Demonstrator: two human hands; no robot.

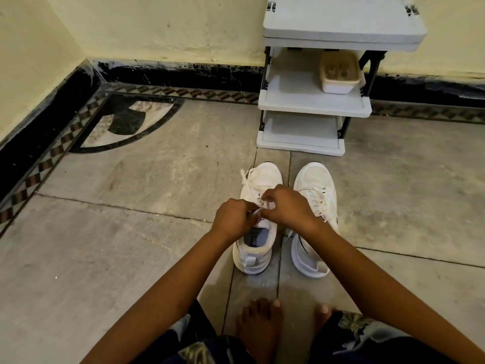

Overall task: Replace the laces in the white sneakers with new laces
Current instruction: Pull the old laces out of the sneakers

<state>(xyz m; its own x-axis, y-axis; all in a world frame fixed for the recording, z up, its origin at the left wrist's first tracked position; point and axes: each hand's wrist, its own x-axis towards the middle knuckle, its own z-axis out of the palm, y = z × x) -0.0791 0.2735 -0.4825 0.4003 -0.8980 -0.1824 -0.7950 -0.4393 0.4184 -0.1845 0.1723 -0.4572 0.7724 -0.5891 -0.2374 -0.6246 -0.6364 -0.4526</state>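
Two white sneakers stand side by side on the floor, toes pointing away from me. Over the tongue of the left sneaker [256, 248], my left hand [233, 219] pinches a white lace [246, 177], and my right hand [287, 206] pinches the same lace close beside it. One loose end of that lace trails off past the shoe's toe on the left. The right sneaker [313, 185] stays laced, with a lace tip hanging down its inner side; my right forearm crosses over its heel.
A white three-tier plastic rack [315, 106] stands against the wall just beyond the sneakers, with a lidded tub [339, 73] on its middle shelf. My bare feet [259, 327] are on the stone floor below the shoes. A wall corner lies to the left.
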